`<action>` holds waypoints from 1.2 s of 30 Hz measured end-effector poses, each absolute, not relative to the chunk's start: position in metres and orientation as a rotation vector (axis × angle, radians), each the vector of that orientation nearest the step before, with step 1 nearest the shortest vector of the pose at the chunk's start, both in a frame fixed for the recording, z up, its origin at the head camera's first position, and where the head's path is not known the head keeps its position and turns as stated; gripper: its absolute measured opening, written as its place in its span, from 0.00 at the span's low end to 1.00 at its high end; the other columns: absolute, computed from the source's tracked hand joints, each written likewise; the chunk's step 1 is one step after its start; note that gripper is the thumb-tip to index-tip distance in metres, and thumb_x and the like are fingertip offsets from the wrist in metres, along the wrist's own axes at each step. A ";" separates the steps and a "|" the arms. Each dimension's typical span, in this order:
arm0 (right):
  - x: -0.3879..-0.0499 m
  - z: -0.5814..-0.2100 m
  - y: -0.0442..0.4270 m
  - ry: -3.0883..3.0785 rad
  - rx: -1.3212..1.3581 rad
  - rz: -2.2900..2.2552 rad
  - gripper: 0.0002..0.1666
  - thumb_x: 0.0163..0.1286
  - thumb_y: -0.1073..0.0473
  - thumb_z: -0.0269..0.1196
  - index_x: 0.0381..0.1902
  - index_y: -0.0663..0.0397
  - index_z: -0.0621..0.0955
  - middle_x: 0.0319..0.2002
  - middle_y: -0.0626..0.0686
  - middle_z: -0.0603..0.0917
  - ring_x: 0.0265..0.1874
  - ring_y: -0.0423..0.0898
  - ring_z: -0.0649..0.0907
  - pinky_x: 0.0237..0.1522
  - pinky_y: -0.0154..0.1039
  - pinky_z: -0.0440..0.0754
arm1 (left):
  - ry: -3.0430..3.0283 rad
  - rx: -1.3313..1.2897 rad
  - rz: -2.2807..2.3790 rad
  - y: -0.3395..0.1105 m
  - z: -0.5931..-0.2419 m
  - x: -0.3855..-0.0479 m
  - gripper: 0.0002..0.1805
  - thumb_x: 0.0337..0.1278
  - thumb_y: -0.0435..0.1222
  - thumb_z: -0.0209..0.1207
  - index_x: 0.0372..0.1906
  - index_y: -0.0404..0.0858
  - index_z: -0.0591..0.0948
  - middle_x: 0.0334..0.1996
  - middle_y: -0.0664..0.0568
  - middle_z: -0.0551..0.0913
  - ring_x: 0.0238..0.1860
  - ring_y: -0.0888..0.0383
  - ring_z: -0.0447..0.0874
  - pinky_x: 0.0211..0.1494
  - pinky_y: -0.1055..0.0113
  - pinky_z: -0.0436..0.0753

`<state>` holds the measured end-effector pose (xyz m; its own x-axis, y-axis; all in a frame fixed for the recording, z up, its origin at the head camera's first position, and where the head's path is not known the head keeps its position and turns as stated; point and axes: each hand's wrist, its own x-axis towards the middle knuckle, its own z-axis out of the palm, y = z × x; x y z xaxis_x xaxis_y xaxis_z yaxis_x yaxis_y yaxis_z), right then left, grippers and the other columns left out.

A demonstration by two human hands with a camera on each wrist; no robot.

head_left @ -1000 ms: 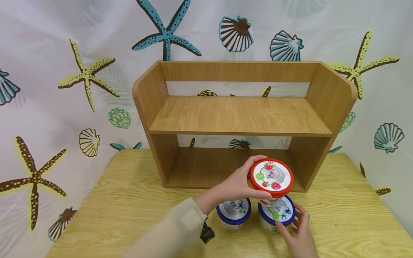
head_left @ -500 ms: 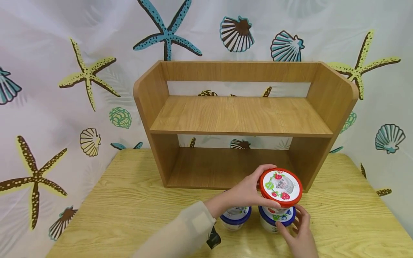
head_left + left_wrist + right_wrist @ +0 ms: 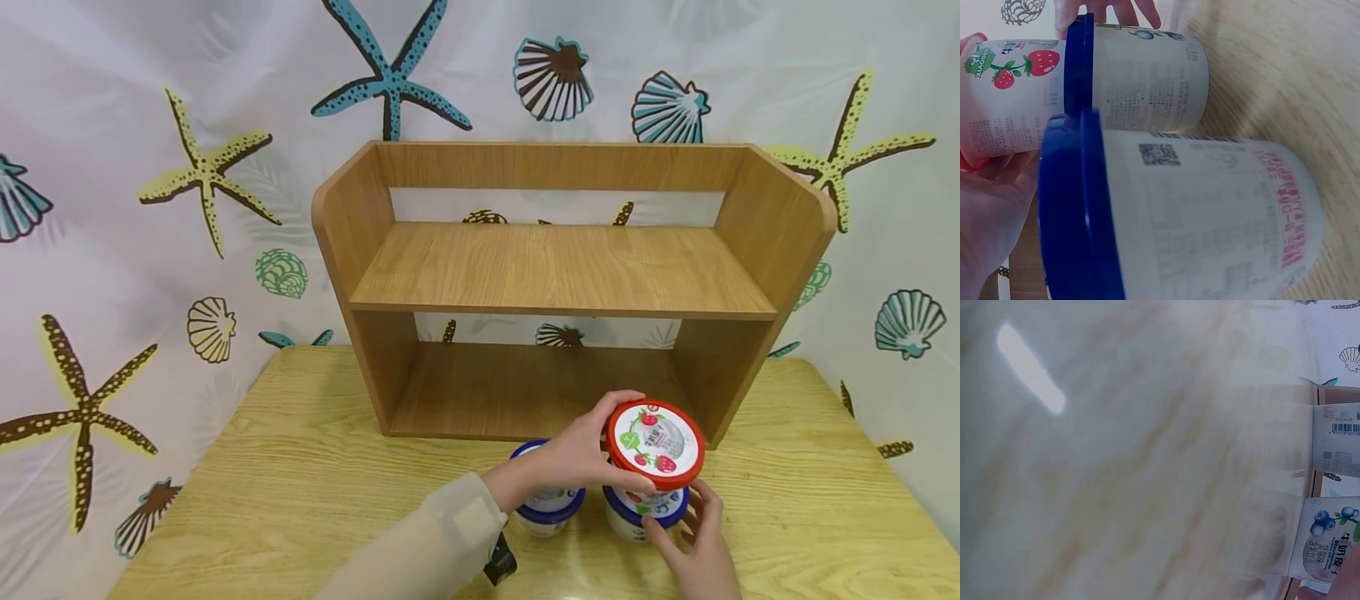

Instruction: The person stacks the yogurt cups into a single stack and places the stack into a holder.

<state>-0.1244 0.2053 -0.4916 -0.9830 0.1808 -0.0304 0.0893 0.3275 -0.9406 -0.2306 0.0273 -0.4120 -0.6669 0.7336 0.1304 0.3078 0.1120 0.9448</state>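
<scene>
My left hand (image 3: 581, 457) grips a strawberry yogurt cup (image 3: 656, 443) with a red lid. Its base meets the blue lid of the right-hand blueberry yogurt cup (image 3: 626, 523), as the left wrist view shows. That lower cup stands upright on the table, held by my right hand (image 3: 697, 542), thumb in front and fingers behind. To its left stands another blue-lidded cup (image 3: 542, 523), partly covered by my left wrist. In the left wrist view this cup (image 3: 1204, 219) is nearest. The right wrist view catches the blueberry print of the held cup (image 3: 1329, 537) at its right edge.
Behind the cups stands a two-tier wooden shelf (image 3: 562, 267), its lower board close beyond the red lid. The wood-grain table (image 3: 300, 467) stretches to both sides. A patterned cloth (image 3: 247, 50) hangs behind and at the sides.
My left hand has moved right and down with the strawberry yogurt cup, bringing it onto the right-hand blue-lidded cup. The right hand has kept its hold in the same spot.
</scene>
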 end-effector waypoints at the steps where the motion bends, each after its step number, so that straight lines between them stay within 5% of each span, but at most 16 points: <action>1: -0.125 -0.492 0.205 -2.497 -0.257 1.761 0.51 0.68 0.57 0.64 0.71 0.62 0.42 0.67 0.77 0.55 0.64 0.76 0.60 0.60 0.69 0.62 | 2.029 1.012 1.574 0.027 -0.412 -0.231 0.49 0.48 0.35 0.72 0.72 0.50 0.55 0.58 0.60 0.70 0.55 0.66 0.72 0.52 0.71 0.77; 19: -0.123 -0.488 0.206 -2.527 -0.322 1.793 0.53 0.68 0.55 0.64 0.71 0.64 0.40 0.68 0.77 0.52 0.65 0.76 0.58 0.62 0.67 0.60 | 2.032 0.994 1.531 0.029 -0.413 -0.227 0.50 0.50 0.36 0.71 0.73 0.54 0.53 0.60 0.58 0.70 0.56 0.66 0.71 0.55 0.71 0.75; 36: -0.124 -0.489 0.205 -2.504 -0.300 1.804 0.53 0.68 0.56 0.65 0.71 0.64 0.41 0.68 0.78 0.52 0.65 0.76 0.58 0.62 0.67 0.60 | 2.156 1.068 1.499 -0.019 -0.406 -0.224 0.52 0.51 0.36 0.71 0.75 0.52 0.50 0.69 0.54 0.64 0.70 0.54 0.60 0.66 0.52 0.67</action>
